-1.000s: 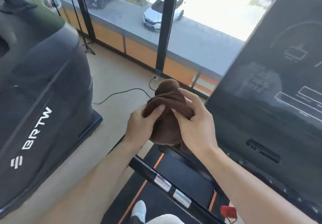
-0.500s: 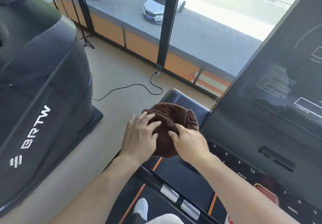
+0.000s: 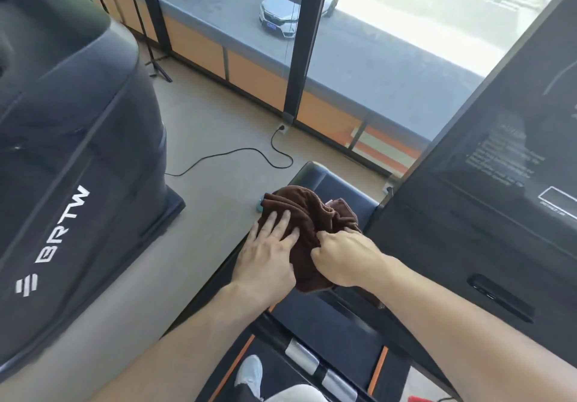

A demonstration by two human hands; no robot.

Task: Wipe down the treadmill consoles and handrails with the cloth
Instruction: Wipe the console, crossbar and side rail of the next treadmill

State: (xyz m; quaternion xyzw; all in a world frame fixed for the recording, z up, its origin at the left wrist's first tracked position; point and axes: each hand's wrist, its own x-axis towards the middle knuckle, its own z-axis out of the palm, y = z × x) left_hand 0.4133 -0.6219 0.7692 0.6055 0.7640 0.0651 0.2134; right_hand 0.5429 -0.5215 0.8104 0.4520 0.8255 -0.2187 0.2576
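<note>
A bunched brown cloth (image 3: pixel 307 211) sits in front of me, over the left end of the treadmill's black frame. My left hand (image 3: pixel 268 254) lies flat on its left side with fingers spread. My right hand (image 3: pixel 343 259) pinches a fold on its right side. The dark console (image 3: pixel 487 189) with its tilted screen rises to the right of both hands. A black handrail (image 3: pixel 315 367) with silver grip plates crosses below my forearms.
A second black treadmill housing (image 3: pixel 71 158) marked BRTW fills the left. Beige floor with a black power cable (image 3: pixel 237 154) lies between the machines. Floor-to-ceiling windows (image 3: pixel 368 42) run along the back. My white shoe (image 3: pixel 249 375) stands on the belt.
Both hands and the cloth dropped from mid-air down to the left of the console. My left hand flattened onto the cloth while the right kept its pinch.
</note>
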